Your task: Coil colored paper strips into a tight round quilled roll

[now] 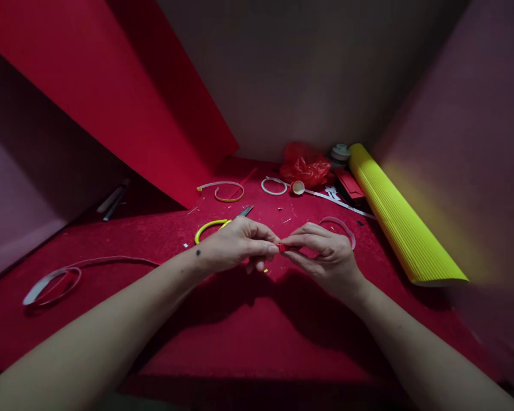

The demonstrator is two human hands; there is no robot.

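Note:
Between my fingertips is a small red paper strip piece (284,248), pinched from both sides. My left hand (240,244) closes its thumb and forefinger on its left end. From the other side my right hand (323,251) grips it with thumb and fingers, so most of it is hidden. Just behind my left hand lie yellow-handled scissors (209,227), blades pointing away, partly covered by that hand. A pale pink paper strip loop (340,222) rests right behind my right hand.
A yellow corrugated roll (402,217) lies along the right side. At the back sit a red plastic bag (304,165), a jar (340,153) and curled strips (229,193). A large red sheet (124,85) leans at left, above a long curled strip (51,285). Paper scraps dot the red tabletop.

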